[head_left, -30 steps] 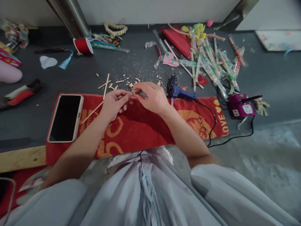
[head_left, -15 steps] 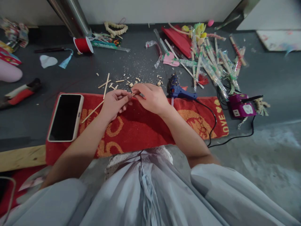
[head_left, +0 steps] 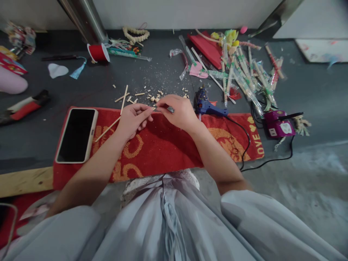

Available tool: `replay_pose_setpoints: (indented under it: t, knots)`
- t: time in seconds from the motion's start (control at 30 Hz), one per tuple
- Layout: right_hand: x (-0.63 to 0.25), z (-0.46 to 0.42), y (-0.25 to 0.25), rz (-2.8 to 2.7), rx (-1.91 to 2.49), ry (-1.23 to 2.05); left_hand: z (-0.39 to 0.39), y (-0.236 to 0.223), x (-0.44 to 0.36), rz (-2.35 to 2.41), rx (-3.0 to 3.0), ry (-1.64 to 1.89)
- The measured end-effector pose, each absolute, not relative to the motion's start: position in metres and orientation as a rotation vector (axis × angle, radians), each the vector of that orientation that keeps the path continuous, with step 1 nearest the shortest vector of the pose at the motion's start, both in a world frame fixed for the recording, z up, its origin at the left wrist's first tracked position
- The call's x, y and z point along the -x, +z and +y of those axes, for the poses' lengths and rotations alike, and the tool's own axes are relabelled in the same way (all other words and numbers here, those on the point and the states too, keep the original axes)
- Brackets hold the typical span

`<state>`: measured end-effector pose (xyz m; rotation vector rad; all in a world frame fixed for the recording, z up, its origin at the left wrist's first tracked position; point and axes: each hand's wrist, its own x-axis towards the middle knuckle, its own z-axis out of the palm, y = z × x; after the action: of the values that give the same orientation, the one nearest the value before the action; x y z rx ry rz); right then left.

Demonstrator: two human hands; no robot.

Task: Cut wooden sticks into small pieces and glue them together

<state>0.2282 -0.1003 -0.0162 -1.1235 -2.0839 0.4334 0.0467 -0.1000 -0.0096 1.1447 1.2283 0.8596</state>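
Observation:
Over the far edge of the red towel (head_left: 174,145), my left hand (head_left: 133,119) pinches a tiny pale wooden piece (head_left: 153,108) between thumb and fingertips. My right hand (head_left: 178,111) is closed in a pinch just to the right of it, with its fingertips almost touching the piece. What the right fingers hold is too small to make out; a small greyish patch shows under the curled fingers. Short cut bits of wooden stick (head_left: 153,98) and pale crumbs lie just beyond both hands. Two thin wooden sticks (head_left: 108,128) cross beside my left hand.
A phone (head_left: 77,136) lies on the towel's left end. A blue glue gun (head_left: 209,107) rests right of my hand, its black cord trailing near a purple box (head_left: 278,124). Wrapped sticks (head_left: 244,72) pile up at the back right; a red thread spool (head_left: 98,53) stands back left.
My right fingertips have drawn slightly right, and more of the small wooden piece shows at the left fingertips. The left hand stays nearly still. The view has shifted a little.

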Motion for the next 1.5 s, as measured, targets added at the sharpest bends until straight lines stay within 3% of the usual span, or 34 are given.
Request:
replay_pose_setpoints:
  t: [1.5]
  knots:
    - [-0.2248, -0.0991, -0.0207, -2.079, 1.006, 0.407, -0.0996, -0.0053, -0.0455, 1.168, -1.055, 0.832]
